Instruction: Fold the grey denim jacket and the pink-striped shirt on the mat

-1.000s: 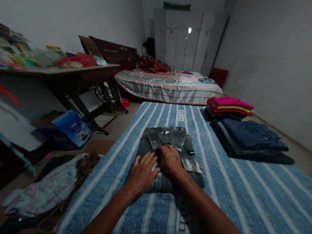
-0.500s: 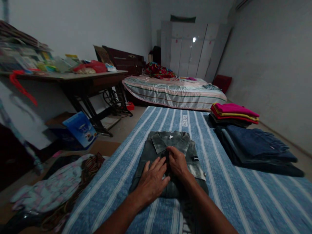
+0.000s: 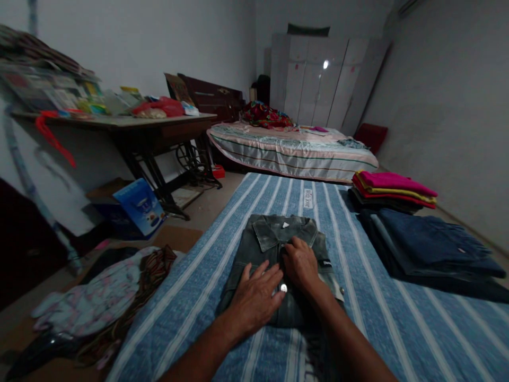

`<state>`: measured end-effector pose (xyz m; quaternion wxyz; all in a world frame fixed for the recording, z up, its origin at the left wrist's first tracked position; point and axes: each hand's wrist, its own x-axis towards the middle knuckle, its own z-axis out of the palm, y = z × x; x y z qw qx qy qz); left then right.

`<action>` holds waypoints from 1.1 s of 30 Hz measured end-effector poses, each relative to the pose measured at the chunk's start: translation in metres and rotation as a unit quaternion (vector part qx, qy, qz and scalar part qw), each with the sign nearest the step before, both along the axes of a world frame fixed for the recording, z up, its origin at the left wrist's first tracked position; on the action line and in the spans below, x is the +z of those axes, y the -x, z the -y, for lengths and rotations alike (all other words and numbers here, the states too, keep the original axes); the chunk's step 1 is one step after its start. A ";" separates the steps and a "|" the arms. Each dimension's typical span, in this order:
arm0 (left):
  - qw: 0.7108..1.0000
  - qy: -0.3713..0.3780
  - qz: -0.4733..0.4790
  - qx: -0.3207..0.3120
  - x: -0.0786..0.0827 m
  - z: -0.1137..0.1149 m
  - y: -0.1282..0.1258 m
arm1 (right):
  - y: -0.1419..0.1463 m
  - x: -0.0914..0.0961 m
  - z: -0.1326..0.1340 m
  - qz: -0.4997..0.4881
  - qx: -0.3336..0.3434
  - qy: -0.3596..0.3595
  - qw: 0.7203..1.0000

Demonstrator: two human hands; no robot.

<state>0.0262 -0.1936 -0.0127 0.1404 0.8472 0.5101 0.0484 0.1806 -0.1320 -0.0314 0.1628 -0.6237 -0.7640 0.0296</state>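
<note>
A dark grey, faded denim jacket (image 3: 254,249) lies folded on a blue-and-white striped cloth (image 3: 210,297), its collar facing away from me. My left hand (image 3: 258,294) rests flat on the jacket's lower front, fingers spread. Beside it, my right hand (image 3: 301,261) has its fingers curled at the front placket below the collar, pinching the fabric there; the fingertips are partly hidden. A shiny metal button (image 3: 283,288) shows between the two hands. There is a small dark label (image 3: 326,263) on the jacket's right side.
Folded jeans (image 3: 433,233) lie in a pile to the right, with a stack of pink, yellow and red clothes (image 3: 397,183) behind. A sewing-machine table (image 3: 119,121), a blue box (image 3: 139,209) and heaped cloth (image 3: 103,297) are at left. A bed (image 3: 294,148) stands beyond.
The view has turned slightly left, so everything sits further right. A metal button has come into sight between my hands. Both hands stay on the jacket.
</note>
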 end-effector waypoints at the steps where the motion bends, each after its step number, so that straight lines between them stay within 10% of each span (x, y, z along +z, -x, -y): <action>1: 1.000 0.003 -0.001 0.000 0.002 0.000 -0.001 | 0.002 -0.001 0.001 0.005 -0.002 -0.002 1.000; 15: 0.998 0.032 -0.050 0.022 0.004 -0.006 -0.006 | 0.003 -0.008 0.004 -0.004 -0.001 -0.012 1.000; 26: 0.998 -0.041 0.017 -0.033 0.016 -0.029 -0.011 | -0.043 -0.005 0.000 -0.360 -0.045 -0.086 0.928; 33: 0.998 -0.009 0.005 -0.062 0.004 -0.059 -0.019 | -0.012 -0.008 0.056 -0.168 0.061 -0.021 0.984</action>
